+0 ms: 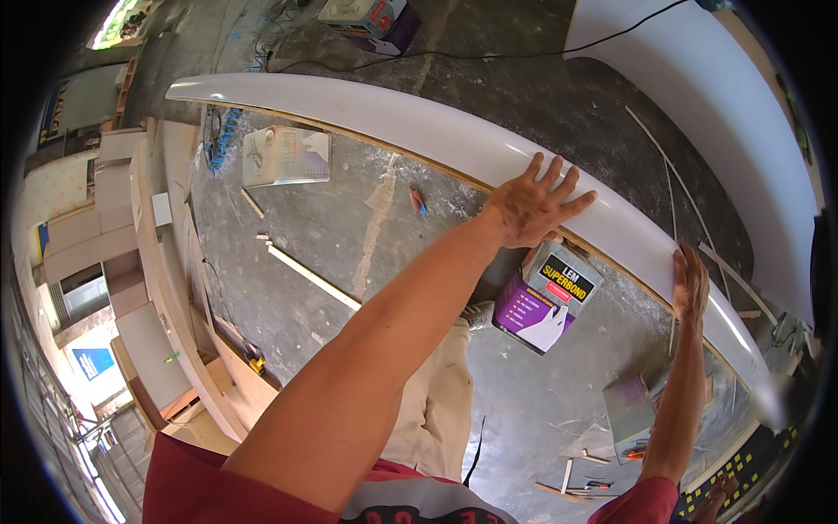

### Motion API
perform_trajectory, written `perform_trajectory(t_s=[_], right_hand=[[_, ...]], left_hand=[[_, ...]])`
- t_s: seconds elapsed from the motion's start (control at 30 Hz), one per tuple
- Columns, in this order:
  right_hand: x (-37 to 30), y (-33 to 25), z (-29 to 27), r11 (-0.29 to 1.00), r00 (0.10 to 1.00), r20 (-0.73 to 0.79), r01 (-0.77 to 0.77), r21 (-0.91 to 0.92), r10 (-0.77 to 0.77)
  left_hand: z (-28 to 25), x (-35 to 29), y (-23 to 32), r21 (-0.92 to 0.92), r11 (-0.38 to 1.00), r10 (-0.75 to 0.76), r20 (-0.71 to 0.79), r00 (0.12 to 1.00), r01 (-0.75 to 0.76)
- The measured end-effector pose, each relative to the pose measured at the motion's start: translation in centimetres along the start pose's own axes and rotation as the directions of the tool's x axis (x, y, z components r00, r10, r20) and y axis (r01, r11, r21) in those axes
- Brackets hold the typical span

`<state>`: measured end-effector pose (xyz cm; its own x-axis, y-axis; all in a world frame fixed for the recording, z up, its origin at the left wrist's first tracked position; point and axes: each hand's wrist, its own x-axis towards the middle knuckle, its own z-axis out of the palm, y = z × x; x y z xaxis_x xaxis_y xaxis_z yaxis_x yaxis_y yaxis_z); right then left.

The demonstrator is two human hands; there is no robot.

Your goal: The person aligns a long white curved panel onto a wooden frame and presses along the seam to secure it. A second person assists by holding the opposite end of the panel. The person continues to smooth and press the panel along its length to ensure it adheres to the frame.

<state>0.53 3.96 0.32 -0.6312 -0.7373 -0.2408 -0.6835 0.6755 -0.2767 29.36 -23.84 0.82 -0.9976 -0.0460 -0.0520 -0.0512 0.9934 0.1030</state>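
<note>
The person stood over a long white laminated panel [454, 144], a glossy strip with a raw wood edge showing along its near side, which ran from the upper left of the view to the lower right above a dusty concrete floor [349, 218]. The left hand [534, 205] lay flat on the panel's top face near its middle, fingers spread and pressing down, gripping nothing. The right hand [690, 284] lay further along toward the panel's right end, palm on the surface with fingers reaching over its near edge; whether they curled under it could not be told.

Below the panel's near edge, a square adhesive can [546, 297] with a purple side stood on the floor, and a second, similar can [286, 155] lay near the panel's left end. A thin wooden strip [310, 275] lay on the floor between them, and small tools [585, 472] lay scattered at lower right.

Judging from the spread palms and the cans, the white sheet seemed already laid on, with the pressing-down in hand; how much of the length remained to be pressed could not be seen.
</note>
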Motion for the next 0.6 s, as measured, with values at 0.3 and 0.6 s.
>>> perform_trajectory(t_s=[0.3,0.6], right_hand=[[0.0,-0.5,-0.3,1.000,1.000,0.017,0.017,-0.026,-0.017],[0.8,-6.0,3.6,0.989,1.000,0.008,0.007,-0.148,-0.005]], left_hand=[[-0.2,0.2,-0.1,0.000,1.000,0.006,0.048,0.999,-0.006],[-0.8,0.0,0.0,0.096,0.995,0.003,0.069,0.998,-0.010]])
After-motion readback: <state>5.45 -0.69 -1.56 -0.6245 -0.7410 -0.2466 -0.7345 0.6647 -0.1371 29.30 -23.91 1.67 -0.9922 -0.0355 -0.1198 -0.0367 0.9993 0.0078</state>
